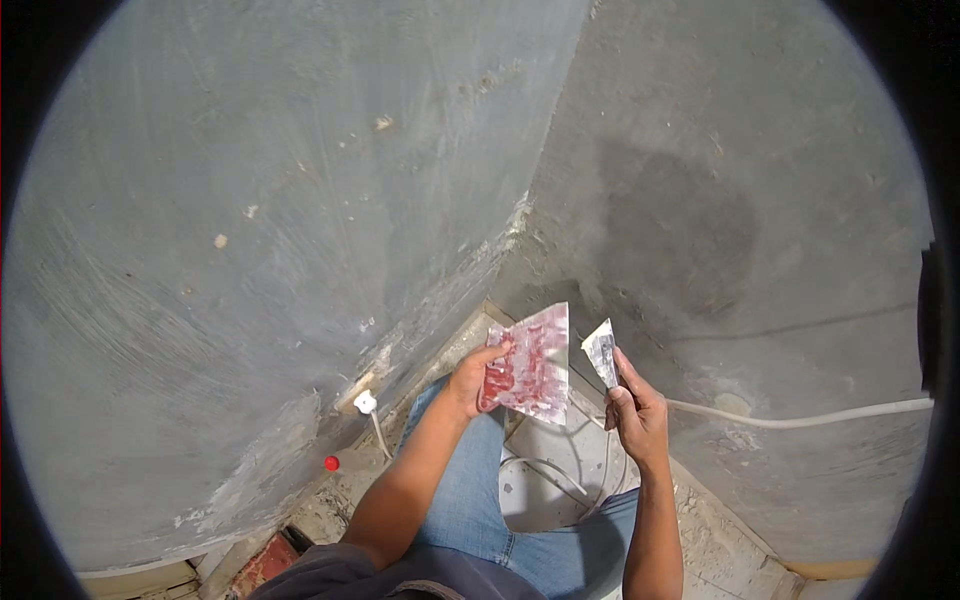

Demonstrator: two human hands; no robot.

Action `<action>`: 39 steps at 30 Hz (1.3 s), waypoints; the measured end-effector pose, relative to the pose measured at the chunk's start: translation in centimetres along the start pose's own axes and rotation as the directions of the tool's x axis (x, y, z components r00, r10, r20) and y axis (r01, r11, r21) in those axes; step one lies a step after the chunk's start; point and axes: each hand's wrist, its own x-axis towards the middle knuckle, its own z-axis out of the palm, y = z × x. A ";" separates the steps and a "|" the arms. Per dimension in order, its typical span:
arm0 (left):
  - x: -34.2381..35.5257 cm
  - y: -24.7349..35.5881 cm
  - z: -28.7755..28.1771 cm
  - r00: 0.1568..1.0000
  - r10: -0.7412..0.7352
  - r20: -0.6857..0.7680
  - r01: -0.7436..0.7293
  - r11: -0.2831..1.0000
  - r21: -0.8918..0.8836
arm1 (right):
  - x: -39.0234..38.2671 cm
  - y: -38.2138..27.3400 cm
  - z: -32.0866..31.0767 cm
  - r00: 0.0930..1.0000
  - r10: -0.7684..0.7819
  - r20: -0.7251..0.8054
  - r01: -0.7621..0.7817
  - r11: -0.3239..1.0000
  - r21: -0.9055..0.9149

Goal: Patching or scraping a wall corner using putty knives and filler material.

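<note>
My left hand (478, 378) grips a wide red filling knife (530, 365), its face smeared with whitish paste and its pale blade edge turned to the right. In my right hand (638, 412) is a small putty knife (601, 350) held upright, with white paste on its triangular blade. A short gap separates the two blades. Both tools are in front of the corner where the grey left wall (300, 200) meets the grey right wall (780, 180). My right fingers wrap the small handle and hide most of it.
A white cable (800, 420) runs along the right wall; another white cord (545, 462) curls on the dusty tiled floor between my knees. A white fitting (365, 402) sticks out low on the left wall, near a red cap (332, 463). A reddish box-like thing (265, 565) is at lower left.
</note>
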 end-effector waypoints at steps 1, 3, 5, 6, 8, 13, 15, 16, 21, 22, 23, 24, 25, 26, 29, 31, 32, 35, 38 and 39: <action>-0.2 0.2 0.3 1.000 -0.004 -0.008 0.004 1.000 0.001 | 0.0 -0.2 -0.1 1.000 0.007 0.000 -0.007 1.000 0.006; -0.3 0.9 1.1 0.999 0.029 -0.030 -0.028 0.999 0.040 | 0.4 -0.9 0.2 0.999 -0.035 0.008 0.035 0.999 -0.037; -0.2 1.1 2.0 1.000 0.013 0.009 -0.013 0.999 0.045 | 0.9 -0.1 -0.3 0.995 -0.086 0.047 0.089 0.994 -0.058; 0.0 1.1 2.2 1.000 0.023 0.012 -0.024 0.996 0.088 | 1.2 0.1 -0.6 0.986 -0.141 0.093 0.148 0.986 -0.076; 0.2 1.3 3.0 0.998 -0.004 0.068 -0.004 0.992 0.128 | 1.6 0.2 -1.2 0.969 -0.201 0.144 0.217 0.970 -0.110; -0.5 0.7 5.1 0.998 0.055 0.039 -0.060 0.986 0.154 | 2.1 1.0 -2.2 0.846 -0.439 0.302 0.525 0.785 -0.328; -0.6 0.4 4.7 0.996 0.086 0.022 -0.089 0.980 0.178 | 1.7 1.3 -3.0 0.845 -0.413 0.341 0.525 0.762 -0.379; -0.6 0.3 4.8 0.997 0.075 0.034 -0.080 0.973 0.215 | 1.4 1.4 -3.4 0.841 -0.383 0.381 0.528 0.733 -0.429; -0.9 -1.4 3.3 0.999 0.010 0.038 -0.023 0.936 0.351 | -2.8 4.5 -4.6 0.886 -0.288 0.365 0.452 0.718 -0.530; -1.2 -1.7 2.8 0.999 -0.013 0.034 -0.001 0.932 0.362 | -4.0 5.9 -5.0 0.891 -0.308 0.333 0.444 0.742 -0.502; -1.5 -1.6 2.1 0.999 0.032 0.000 -0.030 0.920 0.391 | -5.2 7.2 -5.4 0.901 -0.303 0.311 0.426 0.751 -0.504; -1.7 -1.7 1.5 0.997 0.075 -0.032 -0.055 0.906 0.419 | -6.6 8.5 -5.8 0.913 -0.223 0.343 0.385 0.749 -0.539; -1.8 -2.0 1.3 0.998 0.045 -0.032 -0.027 0.904 0.426 | -8.2 9.8 -6.3 0.920 -0.136 0.369 0.341 0.742 -0.577; -1.7 -2.5 1.1 0.998 0.060 -0.028 -0.041 0.888 0.458 | -10.0 11.3 -6.7 0.939 -0.112 0.325 0.280 0.797 -0.535; -2.4 -3.8 -1.0 0.997 0.025 -0.068 0.015 0.849 0.528 | -15.0 13.2 -7.1 0.984 -0.056 0.172 0.119 0.917 -0.381; -2.6 -5.3 -3.3 0.993 -0.053 -0.110 0.105 0.829 0.549 | -18.5 14.3 -7.3 0.977 0.200 0.080 -0.176 0.955 -0.238; -1.7 -6.1 -3.2 0.991 -0.090 -0.095 0.128 0.829 0.545 | -18.8 14.8 -8.6 0.933 0.356 0.050 -0.351 0.932 -0.088; -1.9 -9.1 -5.2 0.977 -0.176 -0.119 0.213 0.805 0.554 | -23.7 17.1 -9.0 0.871 0.488 -0.053 -0.480 0.870 0.116; -1.3 -12.3 -9.5 0.951 -0.281 -0.130 0.303 0.754 0.583 | -26.8 17.0 -9.6 0.646 0.756 -0.104 -0.734 0.654 0.183; -0.2 -13.8 -9.9 0.950 -0.295 -0.106 0.300 0.758 0.580 | -27.4 17.6 -10.2 0.643 0.754 -0.132 -0.733 0.656 0.178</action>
